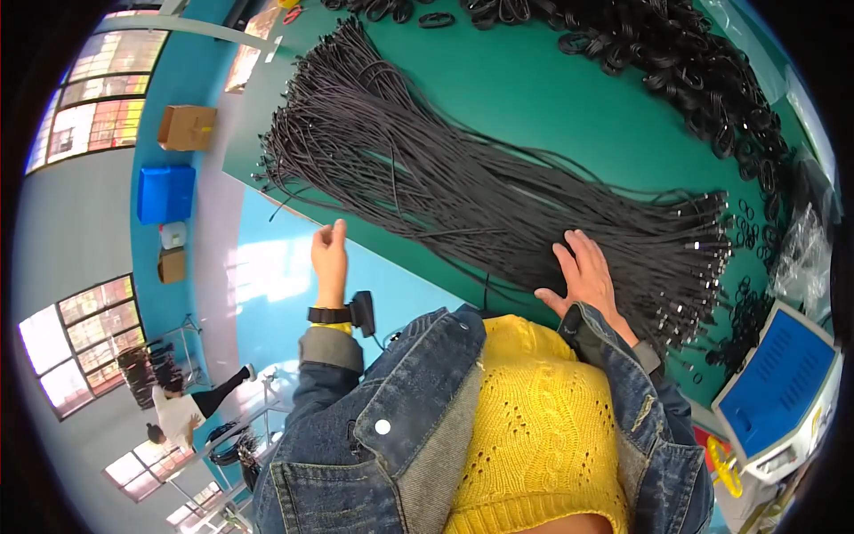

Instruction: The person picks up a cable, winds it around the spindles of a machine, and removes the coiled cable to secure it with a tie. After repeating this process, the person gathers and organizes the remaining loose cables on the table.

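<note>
A broad bundle of long black cables [480,182] lies across the green table [498,84], its ends fanned out at both sides. Small metallic connectors [698,245] glint at the right-hand ends. Flat on the bundle, toward its right part, rests my right hand [589,278] with fingers apart, gripping nothing. My left hand [329,262] hovers just off the table's near edge, below the left part of the bundle. Its fingers are curled in, thumb close to the forefinger, and nothing shows between them. A black band with a small box [360,313] is on my left wrist.
Coiled black cables [685,76] are heaped along the far and right table edges, with small black rings [747,222] nearby. Clear plastic bags [805,254] and a machine with a blue panel [778,378] stand at right. Another person [178,414] is far off at left.
</note>
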Demonstrator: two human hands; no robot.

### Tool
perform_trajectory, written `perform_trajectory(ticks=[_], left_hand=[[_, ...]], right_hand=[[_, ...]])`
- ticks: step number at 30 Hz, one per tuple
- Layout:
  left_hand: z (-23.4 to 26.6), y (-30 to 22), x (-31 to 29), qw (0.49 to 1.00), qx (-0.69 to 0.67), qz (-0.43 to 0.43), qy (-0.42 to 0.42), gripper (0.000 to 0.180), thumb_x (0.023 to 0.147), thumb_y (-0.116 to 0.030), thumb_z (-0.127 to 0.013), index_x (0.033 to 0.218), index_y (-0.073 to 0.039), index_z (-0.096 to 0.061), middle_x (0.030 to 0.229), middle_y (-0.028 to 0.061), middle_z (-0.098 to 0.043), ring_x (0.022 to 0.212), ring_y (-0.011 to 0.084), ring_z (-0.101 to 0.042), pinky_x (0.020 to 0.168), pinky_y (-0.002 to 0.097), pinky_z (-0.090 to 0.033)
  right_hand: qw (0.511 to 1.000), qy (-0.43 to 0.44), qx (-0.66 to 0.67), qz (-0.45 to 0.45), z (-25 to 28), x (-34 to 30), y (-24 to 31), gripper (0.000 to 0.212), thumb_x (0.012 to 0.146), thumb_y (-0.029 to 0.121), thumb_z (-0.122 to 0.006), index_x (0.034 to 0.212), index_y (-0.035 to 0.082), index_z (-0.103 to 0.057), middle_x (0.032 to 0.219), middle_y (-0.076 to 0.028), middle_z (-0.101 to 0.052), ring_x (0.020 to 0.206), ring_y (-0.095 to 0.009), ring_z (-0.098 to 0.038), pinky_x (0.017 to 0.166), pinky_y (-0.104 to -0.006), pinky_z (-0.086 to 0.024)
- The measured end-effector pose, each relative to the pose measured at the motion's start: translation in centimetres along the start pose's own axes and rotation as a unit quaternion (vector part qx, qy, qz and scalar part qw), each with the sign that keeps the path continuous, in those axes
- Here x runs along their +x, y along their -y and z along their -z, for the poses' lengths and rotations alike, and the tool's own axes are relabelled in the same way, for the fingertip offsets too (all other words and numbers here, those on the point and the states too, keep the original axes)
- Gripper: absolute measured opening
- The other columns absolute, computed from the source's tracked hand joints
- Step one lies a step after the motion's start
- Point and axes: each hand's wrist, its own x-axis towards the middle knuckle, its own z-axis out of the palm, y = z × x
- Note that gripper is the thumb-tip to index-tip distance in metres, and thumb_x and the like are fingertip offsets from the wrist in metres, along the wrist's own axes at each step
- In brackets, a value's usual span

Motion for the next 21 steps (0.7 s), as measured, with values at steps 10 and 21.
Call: perform_trajectory(ticks=[10,21], left_hand=[[-13.6,-2.8,0.7,0.954,0.124,-0.249,0.116,0.036,0.080,-0.034,-0.060,0.086,0.001,-0.054,0.071,0.0177,-0.059,0.061,0.0390,-0.052,0.063,0.0438,-0.044],[-11.4,1.1,-6.1,0.900,0.077,-0.429,-0.026,0.046,0.077,-0.026,-0.068,0.101,0.007,-0.045,0.069,0.0062,-0.053,0.063,0.0198,-0.050,0.065,0.0313,-0.045]], right_hand=[[0.987,-0.024,-0.159,0.026,-6.5,-3.2,0.0,0.060,0.066,0.021,-0.070,0.122,0.015,-0.047,0.127,-0.010,-0.044,0.123,-0.027,-0.037,0.103,-0.0431,-0.027],[0.990,-0.082,-0.100,-0.047,-7.4,-11.6,5.4,0.057,0.068,0.026,-0.068,0.118,0.007,-0.048,0.123,-0.014,-0.046,0.120,-0.030,-0.039,0.101,-0.0466,-0.029]])
